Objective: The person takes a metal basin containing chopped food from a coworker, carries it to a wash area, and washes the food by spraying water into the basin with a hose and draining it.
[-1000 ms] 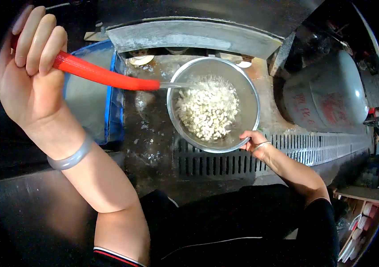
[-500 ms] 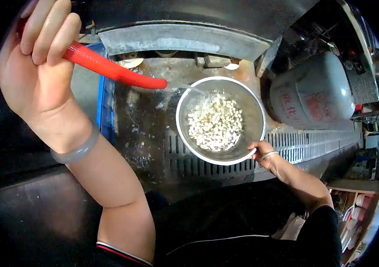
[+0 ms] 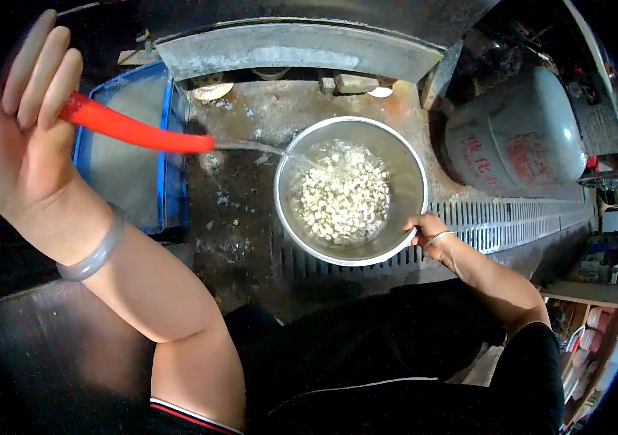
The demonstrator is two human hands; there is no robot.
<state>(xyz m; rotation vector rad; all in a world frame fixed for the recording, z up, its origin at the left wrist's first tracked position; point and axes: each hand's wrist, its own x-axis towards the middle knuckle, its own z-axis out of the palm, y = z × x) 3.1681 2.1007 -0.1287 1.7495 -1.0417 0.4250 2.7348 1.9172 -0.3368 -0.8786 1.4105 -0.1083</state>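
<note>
Already, running water [image 3: 247, 146] wetted small white chunks [image 3: 344, 197], left hand [image 3: 33, 148] clamped on curved red hose [image 3: 142, 135], right hand [image 3: 431, 235] on round metal basin [image 3: 405, 174] rim.

One camera, worn on the person's head, is looking forward and steeply down past the black cloth shirt [image 3: 381, 341]. It is taking in a wide, rounded view with dark corners. The bare left hand [image 3: 37, 138] is looming large and close toward the left edge; the round silver metal bowl [image 3: 408, 170] is appearing farther off, near the middle, showing its inside.
</note>
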